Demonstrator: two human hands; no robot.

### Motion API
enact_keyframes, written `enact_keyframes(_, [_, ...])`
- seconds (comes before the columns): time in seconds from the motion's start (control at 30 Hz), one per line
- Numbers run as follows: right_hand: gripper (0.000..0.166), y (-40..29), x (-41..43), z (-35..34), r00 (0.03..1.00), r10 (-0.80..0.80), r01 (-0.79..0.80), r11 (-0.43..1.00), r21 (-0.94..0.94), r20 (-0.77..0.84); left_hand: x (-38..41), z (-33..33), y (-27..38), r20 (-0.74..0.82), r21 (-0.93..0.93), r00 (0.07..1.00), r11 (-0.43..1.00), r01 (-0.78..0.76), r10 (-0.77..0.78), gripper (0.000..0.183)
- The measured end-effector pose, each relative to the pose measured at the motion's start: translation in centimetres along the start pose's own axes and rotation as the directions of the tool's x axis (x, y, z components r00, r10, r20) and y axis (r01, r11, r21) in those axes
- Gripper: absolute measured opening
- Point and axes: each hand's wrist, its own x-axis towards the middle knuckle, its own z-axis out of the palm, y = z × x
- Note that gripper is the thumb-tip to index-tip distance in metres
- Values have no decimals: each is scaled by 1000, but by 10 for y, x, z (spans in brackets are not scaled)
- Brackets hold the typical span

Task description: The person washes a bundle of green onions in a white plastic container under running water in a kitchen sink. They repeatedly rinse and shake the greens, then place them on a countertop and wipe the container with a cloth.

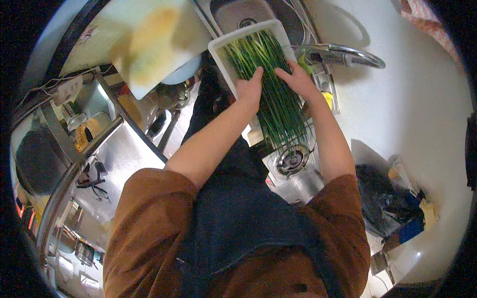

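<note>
A large bunch of long green stalks, like garlic chives (275, 97), lies lengthwise in a white plastic tub (220, 65), pale ends toward the sink and dark green tips hanging over the near side above a gas burner. My left hand (250, 87) grips the left side of the bunch at the tub's edge, thumb on top. From the right, my right hand (298, 80) holds the bunch too, its thumb lying across the stalks. The undersides of both hands are hidden.
Beyond the tub is a metal sink (238, 11), with a curved chrome faucet (357, 54) to its right. A round gas burner (292, 158) sits below the leaf tips. A pale stained board (156, 41) stands at upper left, above a steel counter (130, 149). Black plastic bags (380, 201) lie at right.
</note>
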Motion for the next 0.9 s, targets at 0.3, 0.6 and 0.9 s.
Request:
enact_keyframes(0.3, [78, 20, 27, 18, 996, -68, 67, 998, -22, -53, 34, -4, -34, 194, -356, 981, 932, 71, -1, 43])
enact_keyframes(0.6, [77, 6, 19, 25, 968, -171, 109, 945, -308, -182, 0, 5, -10, -53, 24, 996, 998, -65, 66, 63])
enact_keyframes(0.9, [52, 25, 29, 29, 941, -248, 157, 923, -350, -231, 24, -5, -23, 13, 17, 998, 998, -54, 54, 41])
